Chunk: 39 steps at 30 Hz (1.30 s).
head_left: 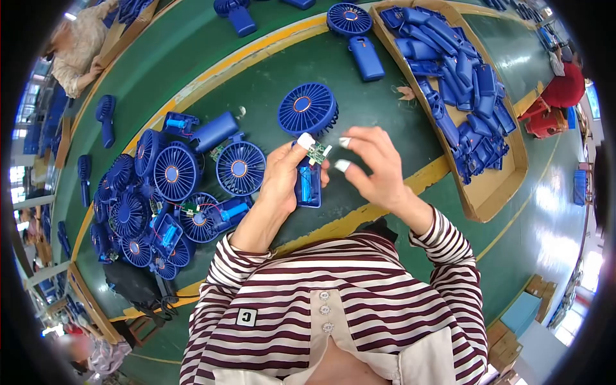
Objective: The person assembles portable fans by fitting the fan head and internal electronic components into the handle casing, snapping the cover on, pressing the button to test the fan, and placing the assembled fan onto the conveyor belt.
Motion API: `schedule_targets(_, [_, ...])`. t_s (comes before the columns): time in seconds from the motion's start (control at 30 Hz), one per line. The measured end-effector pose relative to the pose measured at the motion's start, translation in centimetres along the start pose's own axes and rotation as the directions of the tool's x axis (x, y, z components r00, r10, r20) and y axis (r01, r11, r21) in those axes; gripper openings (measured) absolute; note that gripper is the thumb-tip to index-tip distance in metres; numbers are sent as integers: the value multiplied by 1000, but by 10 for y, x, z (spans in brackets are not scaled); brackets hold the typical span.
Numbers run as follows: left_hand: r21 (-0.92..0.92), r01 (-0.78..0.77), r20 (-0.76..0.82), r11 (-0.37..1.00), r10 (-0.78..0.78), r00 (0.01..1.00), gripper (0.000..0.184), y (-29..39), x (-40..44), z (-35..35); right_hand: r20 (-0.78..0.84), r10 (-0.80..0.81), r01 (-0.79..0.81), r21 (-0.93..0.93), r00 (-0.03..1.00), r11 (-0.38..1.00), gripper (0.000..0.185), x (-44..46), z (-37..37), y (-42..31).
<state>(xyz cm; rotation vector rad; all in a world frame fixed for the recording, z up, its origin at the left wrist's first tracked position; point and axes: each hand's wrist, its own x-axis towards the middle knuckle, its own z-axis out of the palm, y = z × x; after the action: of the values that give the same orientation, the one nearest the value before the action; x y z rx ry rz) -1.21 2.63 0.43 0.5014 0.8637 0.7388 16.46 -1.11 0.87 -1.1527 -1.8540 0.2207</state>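
Observation:
A blue handheld fan point(308, 109) lies face up at the centre, its open handle point(308, 186) pointing toward me with a bright blue battery inside. My left hand point(285, 170) is wrapped round that handle, with a white covering on the thumb tip. By this thumb, a small green circuit board point(317, 153) sticks up at the top of the handle. To the right, my right hand point(375, 165) hovers with thumb and fingers apart and white coverings on its fingertips. Nothing shows between its fingers, and it does not touch the fan.
On the left is a pile of blue fans point(130, 215), some with open handles. A cardboard tray point(478, 208) of blue handle shells stands right. Another fan head point(350, 19) and a handle piece point(366, 59) lie at the top. A person point(80, 48) sits at upper left.

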Motion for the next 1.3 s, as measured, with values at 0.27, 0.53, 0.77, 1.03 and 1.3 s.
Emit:
schedule_targets(0.27, [159,125,-86,979,-112,990,20,-9,-7,16,-33,-213,211,-55,976,976,19,18,17,-12])
schedule_targets(0.53, [-8,-78,-89,997,77,993,24,-20,-3,6,-55,-221,204,-224,974,953,18,-3,19,-20])
schedule_targets(0.77, [-140,-106,-49,984,100,994,24,-17,-6,13,-116,-224,192,-240,968,952,14,-11,25,-15])
schedule_targets(1.03, [-149,-145,-76,978,135,988,23,-19,-9,16,-49,-245,226,-249,968,942,20,-11,20,-10])
schedule_targets(1.3, [-83,-55,-131,995,44,990,18,-30,1,1,88,-159,176,-254,983,951,18,-1,11,-15])
